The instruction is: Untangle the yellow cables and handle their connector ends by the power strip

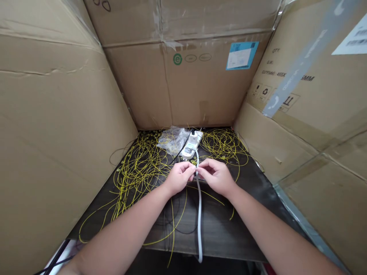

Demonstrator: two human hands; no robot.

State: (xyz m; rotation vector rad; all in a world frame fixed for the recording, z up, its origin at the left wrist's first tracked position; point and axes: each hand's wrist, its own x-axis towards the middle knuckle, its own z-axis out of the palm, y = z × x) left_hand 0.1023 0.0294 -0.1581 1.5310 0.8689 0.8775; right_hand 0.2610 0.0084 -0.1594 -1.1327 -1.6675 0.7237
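Note:
My left hand (pixel 180 177) and my right hand (pixel 216 177) meet at the middle of the table, thumbs and forefingers pinched together. Between their fingertips passes a white cable (pixel 200 217), closed on from both sides. Whether a thin wire is also pinched there is too small to tell. Below my hands the cable hangs down over the table's near edge. Its other end runs up to a white power strip (pixel 189 147), just beyond my fingers, with a black plug (pixel 193 132) at its far end.
Tangled yellow wire (pixel 137 168) covers the left of the dark table (pixel 229 233), and another yellow coil (pixel 223 143) lies at the back right. A crumpled clear plastic bag (pixel 173 140) sits beside the strip. Large cardboard boxes (pixel 200 91) wall in the back and both sides.

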